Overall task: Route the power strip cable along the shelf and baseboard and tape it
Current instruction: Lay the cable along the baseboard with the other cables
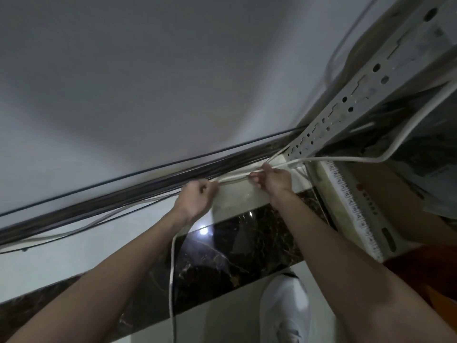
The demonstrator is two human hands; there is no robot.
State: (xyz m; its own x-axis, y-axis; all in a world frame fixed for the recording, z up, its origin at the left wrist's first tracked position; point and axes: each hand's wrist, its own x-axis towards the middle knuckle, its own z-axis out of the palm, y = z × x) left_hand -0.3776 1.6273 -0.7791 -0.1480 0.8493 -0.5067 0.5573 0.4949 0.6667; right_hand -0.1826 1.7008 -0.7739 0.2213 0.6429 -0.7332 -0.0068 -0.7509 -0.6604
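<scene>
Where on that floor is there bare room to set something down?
Free: the pale tile between the loose cables and dark marble band, left of the left hand; also the marble between the forearms. Crowded: near the shelf upright, where the right hand and white cable meet.

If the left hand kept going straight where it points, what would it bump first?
Probably the dark baseboard, just past the white cable that the left hand grips; depth is hard to judge.

White cable (171, 268) end beyond bottom edge
</scene>
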